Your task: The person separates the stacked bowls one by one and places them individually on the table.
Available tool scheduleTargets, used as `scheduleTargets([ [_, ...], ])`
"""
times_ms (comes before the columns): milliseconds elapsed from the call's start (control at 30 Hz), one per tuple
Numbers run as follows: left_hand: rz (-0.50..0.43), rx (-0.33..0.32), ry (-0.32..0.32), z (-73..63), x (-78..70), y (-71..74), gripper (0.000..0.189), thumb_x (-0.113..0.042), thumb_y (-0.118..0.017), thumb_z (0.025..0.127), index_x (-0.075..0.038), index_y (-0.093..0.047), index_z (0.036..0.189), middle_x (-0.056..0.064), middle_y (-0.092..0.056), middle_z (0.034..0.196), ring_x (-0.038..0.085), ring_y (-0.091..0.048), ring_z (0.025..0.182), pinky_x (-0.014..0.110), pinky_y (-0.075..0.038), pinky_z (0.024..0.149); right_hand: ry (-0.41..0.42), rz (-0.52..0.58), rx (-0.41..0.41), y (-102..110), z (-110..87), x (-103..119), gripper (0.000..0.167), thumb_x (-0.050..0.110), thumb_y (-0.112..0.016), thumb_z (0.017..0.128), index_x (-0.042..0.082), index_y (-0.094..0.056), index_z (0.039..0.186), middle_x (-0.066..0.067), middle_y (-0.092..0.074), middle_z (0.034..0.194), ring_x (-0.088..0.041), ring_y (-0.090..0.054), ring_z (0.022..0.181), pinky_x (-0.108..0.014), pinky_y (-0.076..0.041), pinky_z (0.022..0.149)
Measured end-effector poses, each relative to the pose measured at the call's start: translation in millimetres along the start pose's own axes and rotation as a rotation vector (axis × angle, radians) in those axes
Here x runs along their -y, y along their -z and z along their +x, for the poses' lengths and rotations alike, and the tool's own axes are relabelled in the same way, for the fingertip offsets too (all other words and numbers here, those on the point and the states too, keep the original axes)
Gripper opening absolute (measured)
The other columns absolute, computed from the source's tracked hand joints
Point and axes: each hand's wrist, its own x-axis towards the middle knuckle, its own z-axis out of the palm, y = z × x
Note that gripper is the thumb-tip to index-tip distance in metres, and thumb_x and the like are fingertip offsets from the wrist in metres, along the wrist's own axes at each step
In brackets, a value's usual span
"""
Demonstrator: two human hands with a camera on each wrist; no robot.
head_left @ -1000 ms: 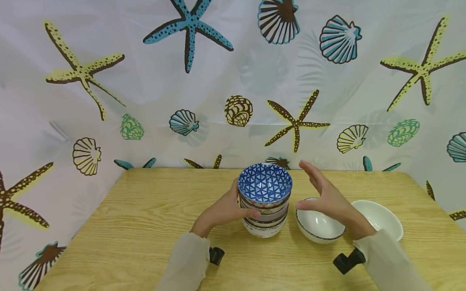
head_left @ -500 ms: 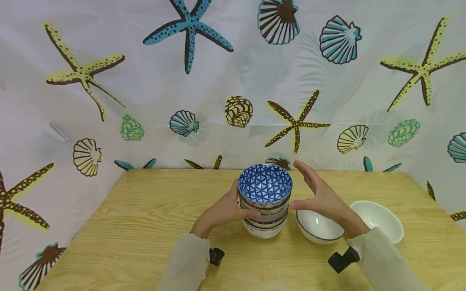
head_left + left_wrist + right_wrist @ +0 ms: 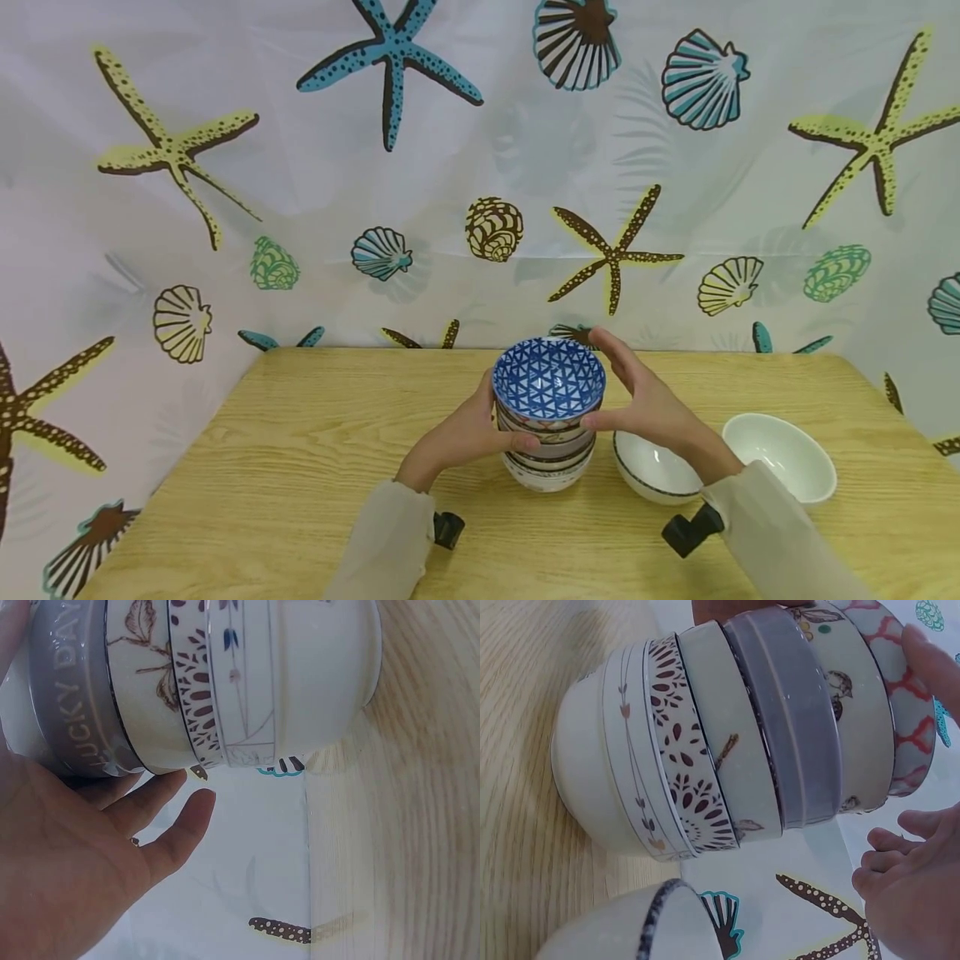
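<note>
A tall stack of nested bowls (image 3: 546,454) stands on the table in the head view. Its top bowl (image 3: 549,379) is blue inside with white triangles and, in the right wrist view, red-patterned outside. Below come differently patterned bowls, among them a grey bowl (image 3: 71,682) lettered "LUCKY DAY". My left hand (image 3: 465,433) holds the stack from the left, thumb in front and fingers curving behind. On the other side, my right hand (image 3: 645,408) is spread, its thumb overlapping the top bowl near the rim; whether it touches, I cannot tell. Its other fingers (image 3: 885,851) are apart from the bowls.
Right of the stack sits a white bowl with a dark speckled rim (image 3: 652,475), partly behind my right hand. A plain white oval bowl (image 3: 783,458) lies farther right. Behind the wooden table (image 3: 315,467) hangs a cloth (image 3: 442,183) printed with shells and starfish.
My right hand has moved left, from above the speckled-rim bowl to the right side of the stack's top bowl. The left hand and the stack have stayed in place.
</note>
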Motion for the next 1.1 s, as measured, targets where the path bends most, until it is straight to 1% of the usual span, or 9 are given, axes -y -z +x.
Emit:
scheduleTargets([
  [200, 0.012, 0.004, -0.002, -0.1, -0.2, -0.4, 0.117, -0.048, -0.078, 0.074, -0.02, 0.004, 0.153, 0.011, -0.013, 0.158, 0.033, -0.023, 0.143, 0.055, -0.024, 0.113, 0.001, 0.012, 0.03, -3, 5.0, -2, 0.108, 0.036, -0.083, 0.073, 0.013, -0.014, 0.153, -0.014, -0.012, 0.159, -0.039, -0.007, 0.146, -0.064, -0.007, 0.113],
  [333, 0.005, 0.009, 0.002, 0.5, 0.8, -0.7, 0.117, -0.048, -0.078, 0.075, -0.02, 0.005, 0.153, 0.012, -0.014, 0.158, 0.033, -0.025, 0.142, 0.054, -0.026, 0.113, 0.003, 0.014, 0.047, -4, 7.8, -3, 0.112, 0.036, -0.084, 0.07, 0.014, -0.013, 0.154, -0.015, -0.011, 0.159, -0.04, -0.012, 0.145, -0.063, -0.01, 0.113],
  [500, 0.004, 0.013, 0.002, 1.1, 1.9, -1.0, 0.116, -0.048, -0.077, 0.075, -0.02, 0.005, 0.153, 0.012, -0.015, 0.157, 0.033, -0.026, 0.141, 0.054, -0.027, 0.112, 0.003, 0.039, 0.065, -6, 9.7, -2, 0.115, 0.034, -0.086, 0.068, 0.015, -0.012, 0.154, -0.016, -0.011, 0.159, -0.042, -0.018, 0.143, -0.062, -0.017, 0.112],
  [633, 0.01, 0.006, 0.022, 0.0, 0.2, -1.4, 0.117, -0.05, -0.078, 0.074, -0.021, 0.005, 0.153, 0.011, -0.015, 0.157, 0.033, -0.026, 0.142, 0.054, -0.027, 0.112, 0.005, 0.038, 0.077, -8, 10.8, -1, 0.119, 0.033, -0.088, 0.065, 0.018, -0.01, 0.154, -0.015, -0.011, 0.159, -0.045, -0.023, 0.14, -0.062, -0.022, 0.111],
  [800, 0.004, -0.005, 0.043, -1.6, -1.4, -1.9, 0.117, -0.047, -0.079, 0.074, -0.023, 0.004, 0.153, 0.01, -0.017, 0.157, 0.032, -0.026, 0.142, 0.055, -0.026, 0.113, -0.001, 0.033, 0.085, -10, 12.4, -1, 0.123, 0.039, -0.089, 0.062, 0.021, -0.01, 0.154, -0.018, -0.012, 0.158, -0.048, -0.028, 0.136, -0.062, -0.031, 0.106],
  [967, 0.002, -0.001, 0.032, -1.7, -0.8, -1.7, 0.118, -0.051, -0.078, 0.073, -0.023, 0.005, 0.153, 0.01, -0.016, 0.158, 0.031, -0.026, 0.142, 0.054, -0.026, 0.113, -0.001, 0.05, 0.092, -11, 15.5, -1, 0.125, 0.038, -0.09, 0.06, 0.021, -0.01, 0.154, -0.02, -0.015, 0.156, -0.049, -0.032, 0.133, -0.06, -0.036, 0.104],
  [1100, 0.011, -0.003, 0.016, -1.2, 1.3, -1.1, 0.12, -0.055, -0.077, 0.072, -0.023, 0.005, 0.153, 0.009, -0.014, 0.158, 0.031, -0.025, 0.143, 0.053, -0.025, 0.113, 0.01, 0.07, 0.087, -13, 17.0, 1, 0.126, 0.042, -0.09, 0.058, 0.02, -0.011, 0.154, -0.02, -0.016, 0.156, -0.05, -0.033, 0.132, -0.06, -0.037, 0.103],
])
